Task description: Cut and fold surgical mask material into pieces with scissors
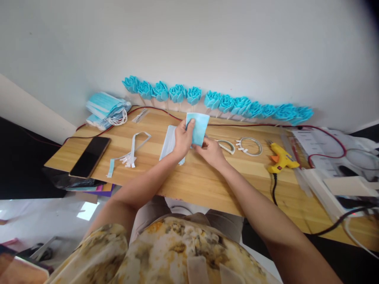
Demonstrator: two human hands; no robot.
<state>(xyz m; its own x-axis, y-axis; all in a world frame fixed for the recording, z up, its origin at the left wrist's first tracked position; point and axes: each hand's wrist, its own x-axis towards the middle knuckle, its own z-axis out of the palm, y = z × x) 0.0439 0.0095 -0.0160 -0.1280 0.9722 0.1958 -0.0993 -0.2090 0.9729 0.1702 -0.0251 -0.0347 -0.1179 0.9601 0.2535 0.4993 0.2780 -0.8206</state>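
My left hand (182,138) pinches the left edge of a light blue piece of mask fabric (199,127), held upright above the wooden table (189,177). My right hand (211,150) grips the same piece at its lower edge. Under my left hand lies a pale blue mask sheet (167,142), flat on the table.
A row of blue fabric roses (219,100) leans on the wall. A stack of masks (106,108) and a phone (90,156) lie left, with cut white strips (130,152) between. Tape rings (250,146) and a yellow glue gun (281,157) sit right, beside papers and cables.
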